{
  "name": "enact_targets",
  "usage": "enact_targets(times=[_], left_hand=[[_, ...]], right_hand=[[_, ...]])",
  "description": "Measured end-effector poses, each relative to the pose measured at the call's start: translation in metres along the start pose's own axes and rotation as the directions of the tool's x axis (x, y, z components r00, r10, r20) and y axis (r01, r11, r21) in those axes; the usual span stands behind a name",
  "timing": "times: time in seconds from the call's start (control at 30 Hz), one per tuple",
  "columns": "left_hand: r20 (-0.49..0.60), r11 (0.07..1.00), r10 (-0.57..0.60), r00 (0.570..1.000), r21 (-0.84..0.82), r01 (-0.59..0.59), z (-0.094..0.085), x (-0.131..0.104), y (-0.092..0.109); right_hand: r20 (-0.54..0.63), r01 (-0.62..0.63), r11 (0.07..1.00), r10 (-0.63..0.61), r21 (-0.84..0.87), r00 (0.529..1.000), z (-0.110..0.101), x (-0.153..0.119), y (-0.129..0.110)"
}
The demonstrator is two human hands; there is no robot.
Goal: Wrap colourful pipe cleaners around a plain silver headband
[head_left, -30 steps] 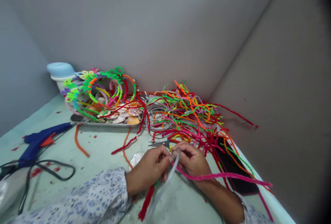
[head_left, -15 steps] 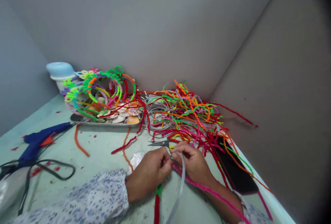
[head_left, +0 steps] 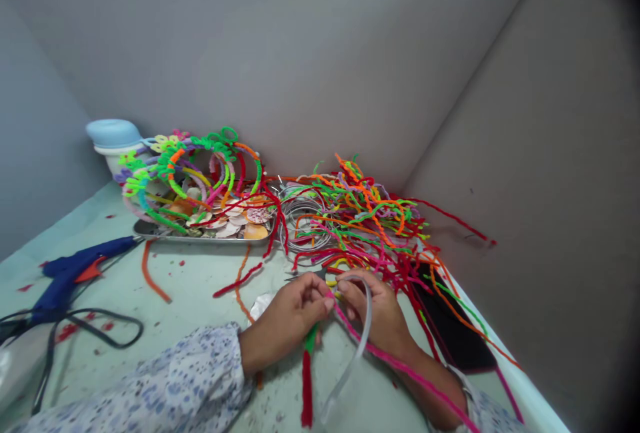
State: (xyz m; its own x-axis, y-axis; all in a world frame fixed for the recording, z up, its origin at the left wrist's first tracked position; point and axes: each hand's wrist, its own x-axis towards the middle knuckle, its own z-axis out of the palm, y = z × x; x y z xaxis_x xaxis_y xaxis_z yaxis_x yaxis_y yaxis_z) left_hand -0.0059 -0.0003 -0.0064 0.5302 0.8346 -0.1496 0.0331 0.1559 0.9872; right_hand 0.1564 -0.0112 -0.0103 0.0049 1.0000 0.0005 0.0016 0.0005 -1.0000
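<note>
My left hand (head_left: 295,310) pinches the end of a long pink pipe cleaner (head_left: 400,363), which runs down to the right across my right wrist. Beneath the left fingers hangs a green and red fuzzy strip (head_left: 307,386). My right hand (head_left: 373,310) is closed on a clear grey plastic band (head_left: 367,326) that curves over and down between the hands. The two hands nearly touch at the fingertips. Just behind them lie scissors (head_left: 332,278) with yellow and red handles, partly hidden by the fingers.
A metal tray (head_left: 210,240) holds shells and colourful fuzzy headbands (head_left: 175,166), beside a blue-lidded container (head_left: 114,134). A blue glue gun (head_left: 65,280) lies left. Loose pipe cleaners (head_left: 370,200) and wire coils (head_left: 305,223) spread behind the hands; a black phone (head_left: 455,326) lies right.
The left hand has shifted slightly and its fingers now pinch the pink end higher up. The plastic band has swung right, and its lower end now shows. The green and red strip shows more fully.
</note>
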Motion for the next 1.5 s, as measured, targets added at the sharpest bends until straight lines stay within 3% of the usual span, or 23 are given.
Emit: enact_targets(times=[0.13, 0.27, 0.4, 0.67, 0.87, 1.1, 1.5], left_hand=[[-0.025, 0.998, -0.036, 0.999, -0.06, 0.034, -0.003, 0.003, 0.001], [-0.042, 0.991, -0.082, 0.996, -0.111, 0.077, -0.005, 0.006, 0.006], [-0.078, 0.99, -0.087, 0.993, -0.117, 0.078, -0.005, 0.006, 0.01], [-0.073, 0.983, -0.064, 0.995, -0.176, 0.051, -0.007, 0.006, 0.005], [-0.022, 0.967, -0.13, 0.991, -0.223, 0.122, -0.012, 0.01, 0.006], [0.056, 0.943, -0.162, 0.985, -0.285, 0.171, -0.017, 0.008, 0.013], [0.24, 0.874, -0.23, 0.943, -0.376, 0.309, -0.027, 0.005, 0.015]], right_hand=[[-0.041, -0.015, 0.999, 0.016, 0.032, 0.999, -0.001, 0.003, 0.004], [0.005, -0.032, 0.999, 0.031, 0.029, 0.999, -0.001, 0.003, 0.005], [0.088, -0.003, 0.999, 0.008, -0.05, 0.996, 0.001, 0.001, -0.001], [0.111, 0.014, 0.979, 0.009, -0.204, 0.994, 0.004, 0.0, -0.003], [0.107, 0.047, 0.966, -0.02, -0.254, 0.994, 0.001, 0.002, 0.0], [0.155, 0.167, 0.938, -0.125, -0.302, 0.98, -0.004, 0.004, 0.001], [0.292, 0.394, 0.833, -0.294, -0.388, 0.91, -0.014, 0.003, 0.006]])
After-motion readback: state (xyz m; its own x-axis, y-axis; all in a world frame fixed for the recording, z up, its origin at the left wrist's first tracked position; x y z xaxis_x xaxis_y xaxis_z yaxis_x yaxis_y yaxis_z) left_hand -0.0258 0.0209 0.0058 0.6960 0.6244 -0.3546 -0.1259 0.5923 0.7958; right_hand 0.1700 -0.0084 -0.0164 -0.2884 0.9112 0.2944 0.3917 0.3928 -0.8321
